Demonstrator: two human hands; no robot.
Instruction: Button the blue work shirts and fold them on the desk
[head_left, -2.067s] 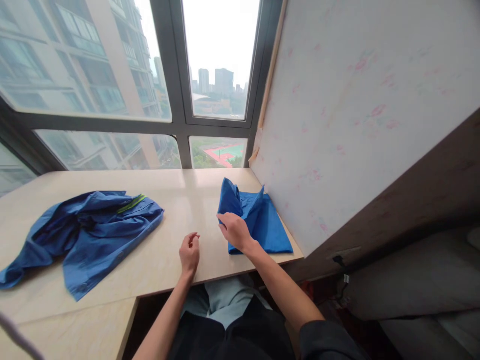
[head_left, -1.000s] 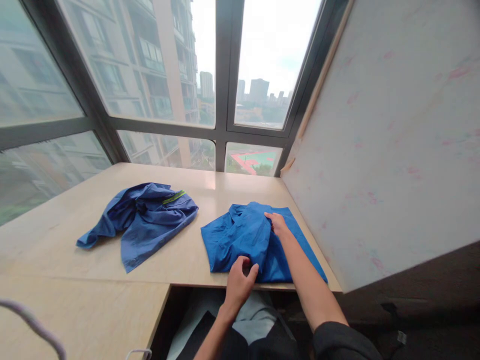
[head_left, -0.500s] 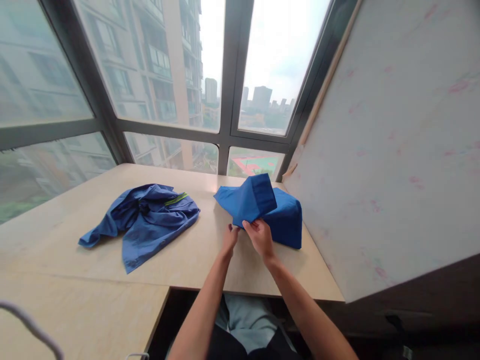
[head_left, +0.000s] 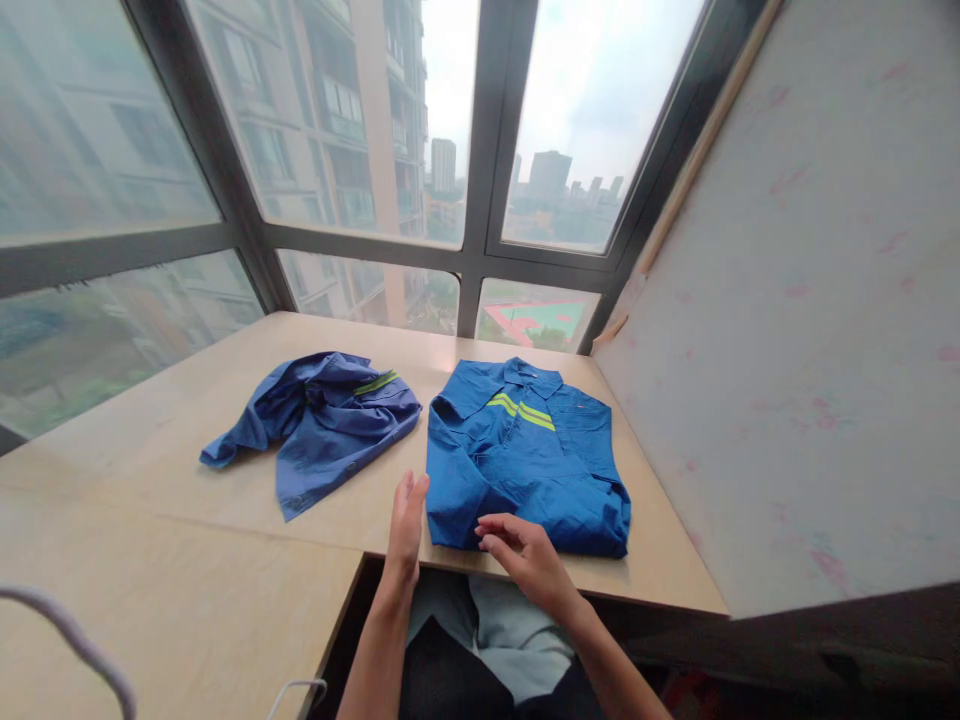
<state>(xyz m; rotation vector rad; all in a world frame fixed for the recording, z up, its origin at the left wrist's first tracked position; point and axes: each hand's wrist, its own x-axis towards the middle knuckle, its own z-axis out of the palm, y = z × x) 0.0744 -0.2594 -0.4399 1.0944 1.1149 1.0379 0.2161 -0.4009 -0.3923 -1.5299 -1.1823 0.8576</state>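
Head view: the blue jacket (head_left: 529,470) lay folded at twelve o'clock on the counter (head_left: 202,545); the left hand (head_left: 406,530) and right hand (head_left: 531,563), apart and loosely open, sat by its eight and six o'clock edges; squaring the fold seemed in hand, calling next for gentle smoothing.

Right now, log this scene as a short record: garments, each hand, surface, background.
Folded garment: blue, collar at the far end, yellow-green stripes across the chest
Rumpled garment: blue, lying left of the folded one
Left hand: beside the folded garment's left edge, contact unclear
Right hand: at its near edge, fingers curled
Surface: pale tabletop
Background: window
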